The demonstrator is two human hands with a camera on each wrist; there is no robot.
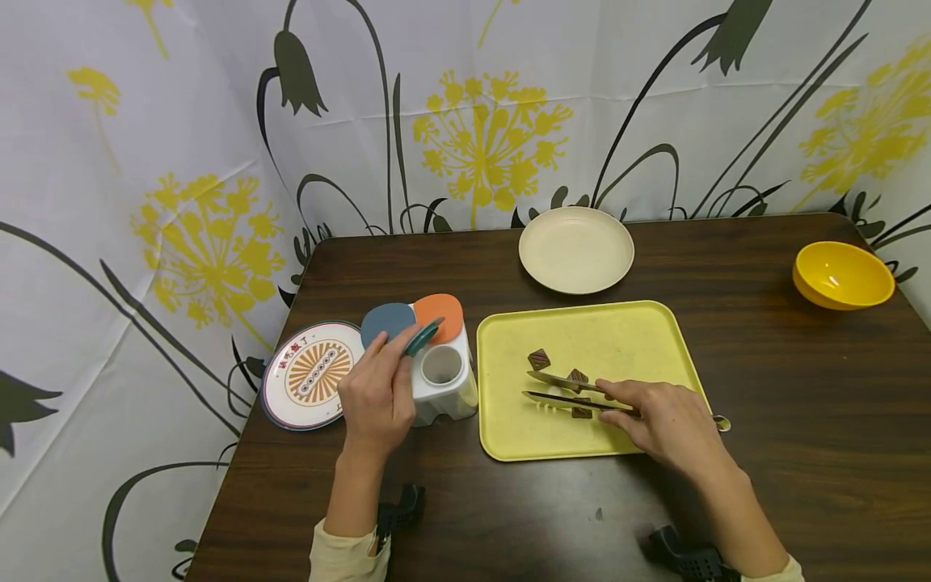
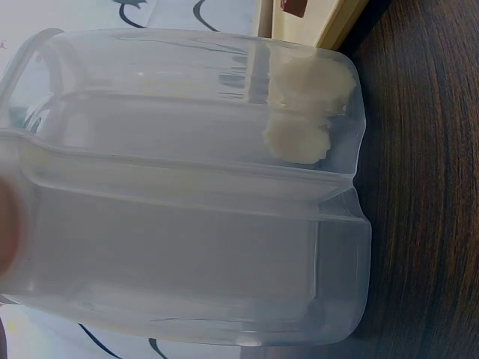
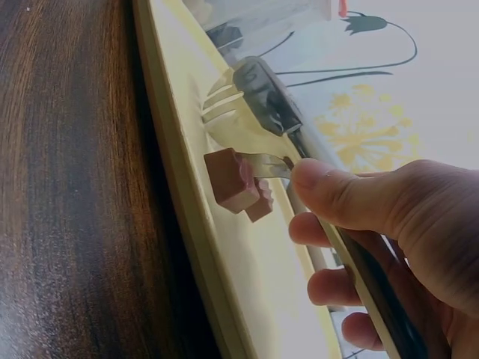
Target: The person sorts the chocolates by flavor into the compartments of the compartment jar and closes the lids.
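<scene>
My left hand (image 1: 378, 396) pinches a teal lid (image 1: 424, 337), tilted on edge above a white seasoning box (image 1: 444, 402). One round compartment of the box is uncovered; a blue lid (image 1: 388, 321) and an orange lid (image 1: 440, 315) cover others. Through its translucent wall, the left wrist view shows whitish lumps (image 2: 307, 101) at the bottom. Over a yellow tray (image 1: 509, 440), my right hand (image 1: 672, 420) grips metal tongs (image 3: 273, 105) with a fork-like end, their arms spread apart. Brown chocolate-like cubes (image 3: 232, 179) lie on the tray around the tips; another brown cube (image 1: 539, 359) sits farther back.
A decorated white plate (image 1: 291, 408) lies left of the box, partly behind my left hand. Behind the tray is a cream plate (image 1: 576, 250). A yellow bowl (image 1: 844, 276) stands at the far right of the dark wooden table (image 1: 800, 404), and a patterned curtain (image 1: 509, 40) hangs behind.
</scene>
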